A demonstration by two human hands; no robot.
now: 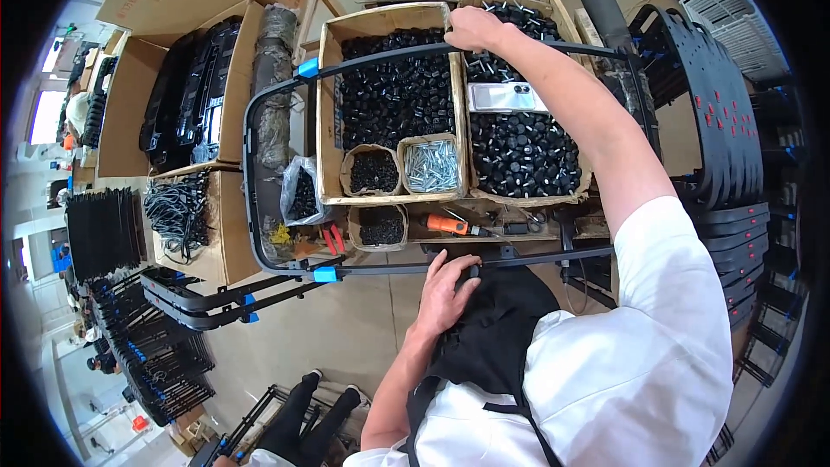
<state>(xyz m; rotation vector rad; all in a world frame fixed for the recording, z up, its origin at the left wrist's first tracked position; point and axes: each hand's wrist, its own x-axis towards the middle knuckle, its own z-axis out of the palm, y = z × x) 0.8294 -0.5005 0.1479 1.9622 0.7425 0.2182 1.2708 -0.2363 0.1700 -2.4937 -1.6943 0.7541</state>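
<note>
A black tubular frame (380, 270) with rounded corners and blue tape lies across the bench, over the parts boxes. At its near bar my left hand (443, 292) has its fingers closed around a small round black knob (474, 271). My right arm reaches across the frame. The right hand (477, 29) is curled at the far bar, beside the wooden divider between two boxes. Its fingertips are partly hidden, so what they grip cannot be made out. Below the frame, the left box (398, 91) and right box (523, 156) hold black knobs with metal studs.
A phone (503, 98) lies on the right box's knobs. Small cartons hold silver pins (430, 164) and black screws (373, 170). An orange screwdriver (447, 224) and red-handled pliers (334, 239) lie near the front. Cardboard boxes (238, 78) stand left; curved black panels (722, 112) stand right. Another person's legs (307, 415) show below.
</note>
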